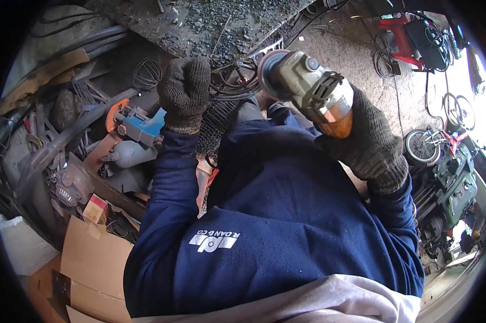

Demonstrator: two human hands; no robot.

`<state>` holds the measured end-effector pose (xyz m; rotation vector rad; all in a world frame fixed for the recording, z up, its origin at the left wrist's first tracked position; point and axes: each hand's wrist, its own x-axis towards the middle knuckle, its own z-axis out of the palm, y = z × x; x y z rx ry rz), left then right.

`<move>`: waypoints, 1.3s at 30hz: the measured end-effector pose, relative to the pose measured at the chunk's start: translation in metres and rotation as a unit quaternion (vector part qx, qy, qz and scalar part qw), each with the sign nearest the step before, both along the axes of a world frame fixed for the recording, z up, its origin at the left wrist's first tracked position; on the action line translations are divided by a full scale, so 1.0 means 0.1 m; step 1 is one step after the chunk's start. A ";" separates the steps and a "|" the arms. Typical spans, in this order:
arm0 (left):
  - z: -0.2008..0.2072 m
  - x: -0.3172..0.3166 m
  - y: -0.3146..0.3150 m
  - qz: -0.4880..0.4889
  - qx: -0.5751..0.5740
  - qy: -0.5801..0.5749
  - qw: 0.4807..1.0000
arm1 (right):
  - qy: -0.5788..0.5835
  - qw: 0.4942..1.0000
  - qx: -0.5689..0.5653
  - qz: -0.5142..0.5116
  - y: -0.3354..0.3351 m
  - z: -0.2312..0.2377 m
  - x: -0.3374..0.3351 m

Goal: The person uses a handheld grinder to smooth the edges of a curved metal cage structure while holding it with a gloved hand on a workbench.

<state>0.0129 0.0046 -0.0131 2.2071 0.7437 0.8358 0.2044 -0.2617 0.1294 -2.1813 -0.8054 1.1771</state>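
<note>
My right hand [373, 142], in a dark knitted glove, is wrapped round the orange-and-grey body of an angle grinder [314, 89]. The grinder is raised, and its round disc [270, 72] points up and to the left. A gloved fist, my left hand [185, 91], is held at the near edge of a grimy worktop [173, 21] strewn with dark crumbs. Its fingers are curled tight, and whatever they may hold is hidden. A gap separates the fist from the disc.
On the left lie a blue tool with an orange guard [141, 126], a wire whisk [147, 74], grey cylinders [130, 155], metal scrap and cardboard [95, 255]. To the right are a red stand with coiled cables [402, 40], a small bicycle [423, 146] and a green machine [458, 188].
</note>
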 end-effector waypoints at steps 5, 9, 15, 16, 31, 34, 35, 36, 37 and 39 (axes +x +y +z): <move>-0.15 -0.01 0.03 0.013 -0.100 -0.035 0.994 | 0.012 1.000 -0.007 -0.013 -0.06 0.06 0.01; 0.31 0.05 0.03 -0.005 -0.162 0.041 0.986 | -0.040 0.998 -0.056 0.008 -0.01 0.13 -0.02; 0.66 0.14 0.42 -0.102 -0.152 0.169 0.969 | -0.057 0.997 0.018 0.046 -0.03 0.00 0.05; 0.71 0.19 0.46 -0.121 -0.143 0.165 0.968 | -0.063 0.996 0.025 0.055 0.00 0.01 0.06; 0.95 0.60 1.13 -0.411 0.215 0.334 0.820 | -0.013 0.993 0.019 0.115 0.07 0.05 0.18; 0.93 0.68 1.23 -0.457 0.365 0.321 0.745 | -0.002 0.994 0.013 0.113 0.12 0.03 0.18; 0.87 0.70 1.27 -0.454 0.394 0.308 0.737 | -0.007 0.993 0.034 0.113 0.11 0.00 0.18; 0.83 0.72 1.29 -0.451 0.422 0.295 0.729 | -0.011 0.992 0.054 0.113 0.09 -0.04 0.18; 0.85 0.77 1.31 -0.465 0.390 0.273 0.747 | -0.016 0.991 0.074 0.113 0.08 -0.08 0.19; 0.87 0.83 1.30 -0.476 0.373 0.289 0.742 | -0.019 0.990 0.078 0.114 0.09 -0.12 0.21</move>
